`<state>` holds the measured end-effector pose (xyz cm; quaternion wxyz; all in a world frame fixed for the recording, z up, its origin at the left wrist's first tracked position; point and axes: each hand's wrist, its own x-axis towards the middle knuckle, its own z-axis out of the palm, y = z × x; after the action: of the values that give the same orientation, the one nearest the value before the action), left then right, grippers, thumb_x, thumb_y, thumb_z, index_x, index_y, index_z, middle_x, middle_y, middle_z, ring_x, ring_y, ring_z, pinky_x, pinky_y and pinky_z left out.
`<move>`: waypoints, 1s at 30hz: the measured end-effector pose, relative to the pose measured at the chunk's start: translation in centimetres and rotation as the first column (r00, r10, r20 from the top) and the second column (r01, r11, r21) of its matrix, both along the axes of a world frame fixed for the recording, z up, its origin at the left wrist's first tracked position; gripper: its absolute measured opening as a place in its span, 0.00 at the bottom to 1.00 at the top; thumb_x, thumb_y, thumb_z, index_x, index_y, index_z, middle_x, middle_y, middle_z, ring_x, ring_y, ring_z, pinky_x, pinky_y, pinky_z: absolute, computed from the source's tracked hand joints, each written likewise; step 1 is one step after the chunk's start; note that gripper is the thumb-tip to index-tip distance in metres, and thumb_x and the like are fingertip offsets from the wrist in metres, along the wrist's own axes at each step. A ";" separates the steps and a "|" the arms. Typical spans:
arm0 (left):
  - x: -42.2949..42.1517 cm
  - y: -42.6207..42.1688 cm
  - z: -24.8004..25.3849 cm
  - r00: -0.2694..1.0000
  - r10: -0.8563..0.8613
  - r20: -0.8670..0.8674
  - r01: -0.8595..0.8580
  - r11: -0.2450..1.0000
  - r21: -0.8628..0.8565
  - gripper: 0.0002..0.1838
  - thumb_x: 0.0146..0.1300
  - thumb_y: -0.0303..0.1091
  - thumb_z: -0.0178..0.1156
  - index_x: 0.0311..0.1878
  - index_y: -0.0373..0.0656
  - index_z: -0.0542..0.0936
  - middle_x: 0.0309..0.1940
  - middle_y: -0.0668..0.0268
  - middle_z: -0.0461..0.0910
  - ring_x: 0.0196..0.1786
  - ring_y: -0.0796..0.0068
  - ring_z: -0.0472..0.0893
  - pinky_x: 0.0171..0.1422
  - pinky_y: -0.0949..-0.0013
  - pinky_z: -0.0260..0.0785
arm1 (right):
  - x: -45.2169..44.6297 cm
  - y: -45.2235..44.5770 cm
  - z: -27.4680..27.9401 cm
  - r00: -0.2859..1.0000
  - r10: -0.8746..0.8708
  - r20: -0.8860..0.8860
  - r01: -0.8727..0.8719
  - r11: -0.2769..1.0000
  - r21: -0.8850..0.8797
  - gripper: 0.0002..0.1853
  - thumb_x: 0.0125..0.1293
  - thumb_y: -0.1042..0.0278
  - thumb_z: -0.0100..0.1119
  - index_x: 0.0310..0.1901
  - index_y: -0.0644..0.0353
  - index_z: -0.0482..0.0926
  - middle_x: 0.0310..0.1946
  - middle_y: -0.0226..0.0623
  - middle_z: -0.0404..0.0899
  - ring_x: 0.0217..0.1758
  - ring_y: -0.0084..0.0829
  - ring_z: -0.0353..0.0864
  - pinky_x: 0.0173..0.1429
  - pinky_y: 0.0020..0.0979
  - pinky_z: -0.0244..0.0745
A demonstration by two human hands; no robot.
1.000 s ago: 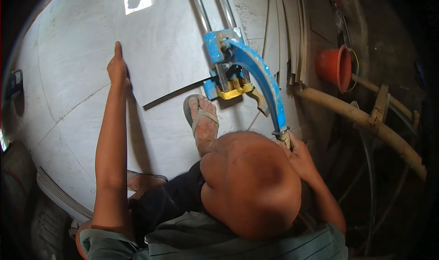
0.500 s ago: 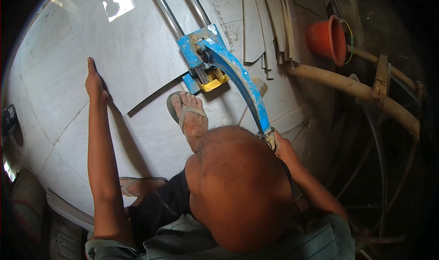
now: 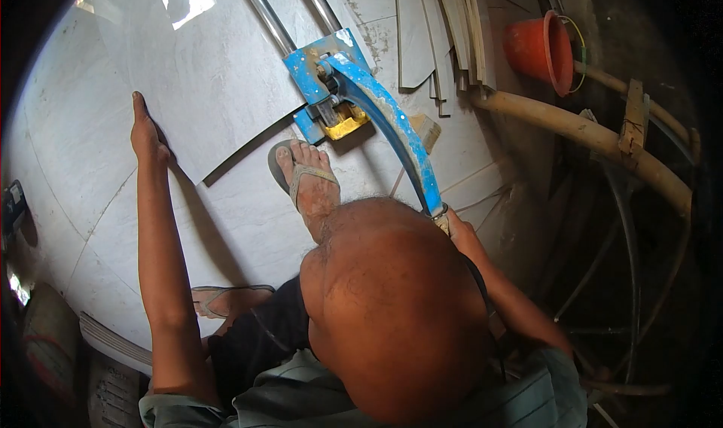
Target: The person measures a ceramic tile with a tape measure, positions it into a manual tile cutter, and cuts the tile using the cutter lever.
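Left hand (image 3: pixel 149 136): at the left edge of the large pale tile (image 3: pixel 226 89), one digit extended along that edge, pointing away from the body. Other fingers hidden; cannot tell whether they pinch the tile or only lie against it.

Right hand (image 3: pixel 462 236): closed around the worn lever grip (image 3: pixel 442 222), partly behind the bare knee (image 3: pixel 392 292); fingers not fully visible.

Tile cutter: blue curved lever (image 3: pixel 395 112) runs from the grip up to the blue carriage (image 3: pixel 307 67), on two metal rails (image 3: pixel 263 15). Yellow foot (image 3: pixel 346 124) below the carriage, near the sandalled right foot (image 3: pixel 312 183).

Tile: beneath the rails, reaching out to their left; near edge slants toward the carriage, dark shadow along it.

Right side: cut tile strips (image 3: pixel 459 33) beside the cutter, red bucket (image 3: pixel 536 54) beyond, bamboo pole (image 3: pixel 576 130) nearer.
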<state>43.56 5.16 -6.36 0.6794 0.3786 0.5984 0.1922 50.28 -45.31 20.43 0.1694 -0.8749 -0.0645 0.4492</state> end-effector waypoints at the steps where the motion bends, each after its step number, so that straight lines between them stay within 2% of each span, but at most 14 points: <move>1: -0.1 0.1 -0.1 1.000 0.002 0.011 -0.002 1.000 0.001 0.45 0.66 0.63 0.65 0.69 0.28 0.72 0.66 0.53 0.77 0.65 0.59 0.77 0.74 0.61 0.65 | 0.0 0.1 0.0 1.000 -0.009 -0.012 0.009 1.000 -0.004 0.29 0.64 0.71 0.63 0.65 0.70 0.66 0.39 0.58 0.84 0.45 0.59 0.84 0.51 0.47 0.78; 6: -0.1 0.1 -0.2 0.998 -0.012 0.066 0.011 1.000 0.017 0.46 0.65 0.64 0.66 0.69 0.29 0.72 0.66 0.55 0.77 0.65 0.59 0.77 0.74 0.60 0.65 | -0.3 -0.8 -0.4 1.000 0.016 0.007 -0.016 1.000 -0.008 0.32 0.65 0.70 0.65 0.68 0.70 0.64 0.43 0.60 0.83 0.49 0.60 0.83 0.55 0.48 0.77; 12: 0.1 -0.1 0.5 1.000 -0.010 0.000 0.010 1.000 0.013 0.45 0.67 0.63 0.64 0.71 0.31 0.71 0.69 0.56 0.75 0.68 0.60 0.75 0.76 0.61 0.62 | -0.2 0.0 0.3 1.000 0.021 0.001 -0.021 0.998 -0.062 0.33 0.64 0.69 0.65 0.68 0.70 0.64 0.46 0.63 0.82 0.53 0.62 0.81 0.57 0.49 0.76; 15: 0.2 -0.2 0.7 1.000 -0.016 0.004 0.016 1.000 0.016 0.45 0.67 0.63 0.64 0.71 0.30 0.71 0.70 0.55 0.74 0.69 0.59 0.74 0.77 0.61 0.61 | 0.2 0.2 0.5 0.998 0.010 -0.062 -0.015 0.996 -0.093 0.33 0.66 0.66 0.65 0.69 0.69 0.65 0.45 0.56 0.83 0.50 0.55 0.84 0.55 0.44 0.77; 18: 0.0 -0.3 0.2 0.997 -0.040 0.067 0.037 0.998 0.043 0.46 0.67 0.63 0.64 0.71 0.29 0.70 0.70 0.55 0.74 0.70 0.59 0.74 0.77 0.61 0.60 | 3.0 0.2 0.5 0.990 0.088 0.106 -0.110 0.970 0.216 0.31 0.70 0.63 0.62 0.70 0.68 0.67 0.44 0.45 0.83 0.42 0.40 0.83 0.50 0.37 0.77; 19: 0.0 -0.2 0.2 0.998 -0.030 0.050 0.028 0.999 0.027 0.46 0.67 0.63 0.64 0.71 0.28 0.70 0.70 0.55 0.74 0.69 0.59 0.74 0.77 0.61 0.60 | 4.5 0.4 -1.2 0.985 -0.161 0.060 0.129 0.924 0.361 0.30 0.71 0.60 0.62 0.69 0.67 0.69 0.43 0.41 0.82 0.40 0.33 0.81 0.48 0.33 0.76; 20: 0.1 -0.1 0.3 0.999 -0.019 0.035 0.018 1.000 0.013 0.46 0.67 0.63 0.64 0.70 0.28 0.70 0.70 0.55 0.74 0.69 0.59 0.74 0.77 0.61 0.60 | 6.6 0.7 -3.4 0.920 -0.391 -0.023 0.353 0.801 0.483 0.29 0.72 0.58 0.62 0.68 0.66 0.72 0.43 0.36 0.81 0.38 0.27 0.78 0.46 0.28 0.75; 22: 0.2 -0.3 0.6 1.000 -0.008 0.020 0.008 1.000 0.001 0.46 0.67 0.63 0.64 0.70 0.28 0.71 0.69 0.54 0.74 0.69 0.60 0.74 0.77 0.61 0.60 | 11.5 3.0 -7.8 0.922 -0.386 0.019 0.343 0.840 0.420 0.26 0.72 0.54 0.63 0.63 0.66 0.77 0.43 0.38 0.82 0.38 0.23 0.80 0.44 0.24 0.75; 24: 0.3 -0.5 1.0 1.000 -0.005 0.019 0.005 1.000 0.006 0.45 0.67 0.63 0.64 0.70 0.28 0.71 0.69 0.54 0.75 0.69 0.60 0.74 0.77 0.61 0.61 | 15.1 6.1 -12.5 0.968 -0.249 0.030 0.230 0.930 0.287 0.27 0.71 0.51 0.65 0.60 0.68 0.80 0.42 0.37 0.83 0.38 0.22 0.80 0.41 0.23 0.75; 25: 0.4 -0.7 1.2 1.000 -0.006 0.026 0.006 1.000 -0.004 0.45 0.67 0.63 0.64 0.69 0.28 0.71 0.68 0.53 0.75 0.69 0.60 0.75 0.77 0.61 0.61 | 15.9 7.6 -15.4 0.960 -0.262 0.099 0.213 0.912 0.349 0.22 0.73 0.54 0.63 0.58 0.63 0.83 0.42 0.31 0.83 0.42 0.19 0.80 0.47 0.21 0.76; 26: 0.4 -0.7 1.5 0.999 -0.006 0.033 0.007 1.000 -0.011 0.45 0.67 0.63 0.64 0.69 0.28 0.71 0.68 0.53 0.75 0.68 0.60 0.75 0.76 0.61 0.61 | 17.0 8.7 -18.5 0.934 -0.354 0.037 0.308 0.856 0.416 0.27 0.70 0.49 0.66 0.57 0.67 0.82 0.33 0.31 0.82 0.32 0.19 0.79 0.32 0.23 0.73; 29: 0.0 -0.3 0.2 1.000 0.005 0.031 -0.005 1.000 -0.013 0.45 0.67 0.63 0.64 0.69 0.28 0.72 0.67 0.53 0.76 0.67 0.59 0.76 0.75 0.61 0.63 | 17.8 11.4 -22.0 0.881 -0.453 -0.135 0.462 0.764 0.450 0.22 0.69 0.49 0.68 0.50 0.64 0.86 0.29 0.28 0.81 0.28 0.16 0.76 0.29 0.21 0.71; 30: 0.1 -0.3 0.3 1.000 0.013 0.028 -0.013 1.000 -0.011 0.45 0.66 0.63 0.65 0.68 0.28 0.72 0.66 0.53 0.77 0.66 0.59 0.77 0.75 0.61 0.64 | 18.2 11.5 -22.3 0.924 -0.378 -0.060 0.370 0.839 0.400 0.18 0.68 0.52 0.69 0.41 0.62 0.87 0.27 0.25 0.79 0.26 0.15 0.72 0.28 0.19 0.69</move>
<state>43.69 4.88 -6.07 0.6887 0.3682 0.5922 0.1985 68.52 -33.81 -1.92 0.4299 -0.8212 0.0143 0.3749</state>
